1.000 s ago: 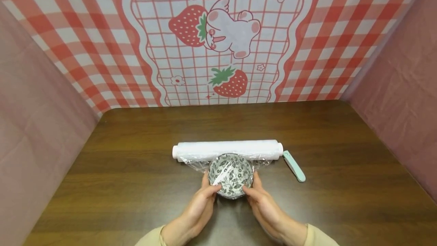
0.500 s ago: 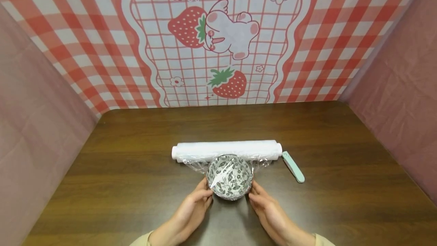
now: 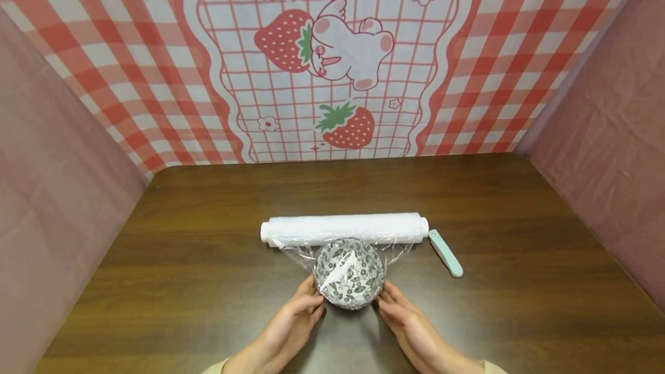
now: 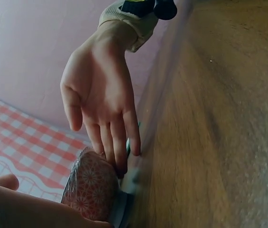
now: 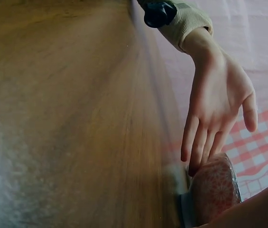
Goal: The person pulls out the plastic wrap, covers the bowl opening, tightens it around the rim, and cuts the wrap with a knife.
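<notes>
A bowl [image 3: 349, 275] with a dark leaf-and-flower pattern inside stands near the table's front, with clear plastic wrap stretched over its top. Its outside shows a reddish star-like pattern in the left wrist view, where the bowl [image 4: 91, 187] stands on a bluish-grey foot. The film runs back to a white roll of plastic wrap [image 3: 345, 228] right behind the bowl. My left hand [image 3: 288, 325] is at the bowl's left side, fingers nearly straight and fingertips at its wall. On the right side my right hand [image 3: 415, 328] mirrors it, palm facing inward and fingertips against the bowl.
A mint-green folding-style cutter [image 3: 445, 253] lies right of the roll's end. Everything rests on a brown wooden table [image 3: 182, 276]. A red-and-white strawberry-print cloth [image 3: 332, 74] hangs at the back, with pink cloth [image 3: 597, 103] along both sides.
Both thumbs have come off the bowl's rim, and the hands have drawn slightly back and apart to its sides. The bowl has shifted a little toward me; roll and cutter stay put.
</notes>
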Demonstrator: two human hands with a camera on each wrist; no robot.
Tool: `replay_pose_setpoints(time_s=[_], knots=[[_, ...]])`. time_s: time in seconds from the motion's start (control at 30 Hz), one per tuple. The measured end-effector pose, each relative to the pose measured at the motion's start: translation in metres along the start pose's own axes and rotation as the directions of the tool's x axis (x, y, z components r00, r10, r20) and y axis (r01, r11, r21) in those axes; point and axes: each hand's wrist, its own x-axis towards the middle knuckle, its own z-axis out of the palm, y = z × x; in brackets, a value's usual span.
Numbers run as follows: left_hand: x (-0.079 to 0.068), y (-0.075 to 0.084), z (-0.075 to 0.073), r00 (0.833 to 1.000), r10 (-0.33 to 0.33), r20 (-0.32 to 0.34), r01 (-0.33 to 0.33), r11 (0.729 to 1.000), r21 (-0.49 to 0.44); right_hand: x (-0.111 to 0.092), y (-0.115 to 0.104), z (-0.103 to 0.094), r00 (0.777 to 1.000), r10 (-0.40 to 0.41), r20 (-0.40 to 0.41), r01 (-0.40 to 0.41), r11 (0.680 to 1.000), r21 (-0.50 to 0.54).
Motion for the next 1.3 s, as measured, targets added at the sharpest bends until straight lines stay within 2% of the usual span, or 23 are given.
replay_pose_setpoints(time_s=[0.17,0.23,0.33,0.47,0.53,0.57,0.6,0.63,0.67,0.73,0.77,0.8,0.83,0.87,0.9,0.97,1.03,1.07,1.1,1.13,1.2,1.27,1.3], knots=[[-0.002,0.002,-0.004,1.0,-0.007,0.022,0.007,1.0,0.014,-0.001,0.002,-0.005,1.0,0.014,0.016,-0.014,1.0,0.0],[-0.002,0.003,-0.005,1.0,-0.014,0.011,0.014,1.0,0.026,0.0,0.001,-0.007,1.0,0.023,-0.005,-0.023,1.0,-0.009],[-0.002,0.007,-0.009,0.996,-0.024,-0.086,0.029,0.998,0.057,0.002,-0.003,-0.01,0.99,0.032,-0.135,-0.036,0.999,-0.024],[-0.002,0.018,-0.014,0.963,-0.005,-0.271,0.037,0.993,0.112,0.006,-0.017,-0.025,0.937,0.024,-0.348,-0.063,0.993,-0.1],[-0.002,0.025,-0.018,0.958,-0.001,-0.287,0.045,0.988,0.149,0.009,-0.026,-0.04,0.923,-0.014,-0.383,-0.074,0.974,-0.213],[-0.002,0.029,-0.02,0.96,-0.001,-0.281,0.05,0.985,0.164,0.011,-0.031,-0.048,0.92,-0.052,-0.387,-0.071,0.952,-0.298],[-0.002,0.032,-0.021,0.961,-0.002,-0.275,0.055,0.981,0.187,0.013,-0.036,-0.057,0.919,-0.097,-0.383,-0.075,0.909,-0.41],[-0.001,0.035,-0.022,0.963,0.002,-0.268,0.059,0.974,0.218,0.015,-0.04,-0.066,0.919,-0.155,-0.363,-0.074,0.836,-0.544],[0.0,0.038,-0.022,0.964,0.008,-0.266,0.061,0.966,0.251,0.017,-0.044,-0.075,0.912,-0.214,-0.349,-0.087,0.732,-0.676],[0.004,0.042,-0.02,0.958,0.036,-0.285,0.061,0.944,0.326,0.02,-0.05,-0.092,0.894,-0.319,-0.314,-0.14,0.468,-0.873],[0.006,0.043,-0.018,0.95,0.061,-0.305,0.057,0.929,0.365,0.021,-0.052,-0.099,0.885,-0.35,-0.307,-0.185,0.34,-0.922],[0.008,0.044,-0.016,0.942,0.091,-0.322,0.053,0.909,0.413,0.022,-0.054,-0.106,0.882,-0.36,-0.303,-0.227,0.238,-0.944],[0.011,0.045,-0.014,0.935,0.129,-0.332,0.046,0.881,0.471,0.023,-0.056,-0.111,0.883,-0.358,-0.302,-0.258,0.165,-0.952],[0.013,0.046,-0.013,0.927,0.17,-0.333,0.038,0.843,0.536,0.025,-0.058,-0.115,0.887,-0.337,-0.315,-0.289,0.129,-0.949],[0.014,0.047,-0.011,0.92,0.218,-0.326,0.029,0.791,0.612,0.025,-0.059,-0.119,0.893,-0.309,-0.328,-0.308,0.113,-0.945],[0.018,0.048,-0.009,0.902,0.314,-0.296,0.016,0.66,0.751,0.027,-0.061,-0.123,0.899,-0.247,-0.361,-0.343,0.113,-0.932],[0.021,0.049,-0.008,0.88,0.395,-0.264,0.023,0.52,0.854,0.03,-0.063,-0.124,0.903,-0.22,-0.369,-0.353,0.109,-0.929],[0.023,0.05,-0.008,0.872,0.419,-0.253,0.034,0.463,0.886,0.032,-0.063,-0.124,0.904,-0.219,-0.368,-0.352,0.109,-0.93],[0.024,0.05,-0.007,0.869,0.429,-0.246,0.05,0.419,0.907,0.033,-0.064,-0.123,0.902,-0.232,-0.364,-0.348,0.108,-0.931],[0.024,0.049,-0.007,0.873,0.423,-0.244,0.069,0.388,0.919,0.036,-0.065,-0.122,0.899,-0.255,-0.356,-0.34,0.109,-0.934],[0.024,0.048,-0.006,0.89,0.384,-0.245,0.109,0.343,0.933,0.041,-0.066,-0.12,0.886,-0.328,-0.329,-0.304,0.124,-0.944],[0.022,0.045,-0.006,0.915,0.315,-0.253,0.147,0.324,0.935,0.046,-0.069,-0.117,0.868,-0.403,-0.289,-0.247,0.155,-0.957],[0.021,0.043,-0.006,0.927,0.277,-0.253,0.157,0.326,0.932,0.049,-0.071,-0.116,0.86,-0.436,-0.265,-0.209,0.173,-0.962]])
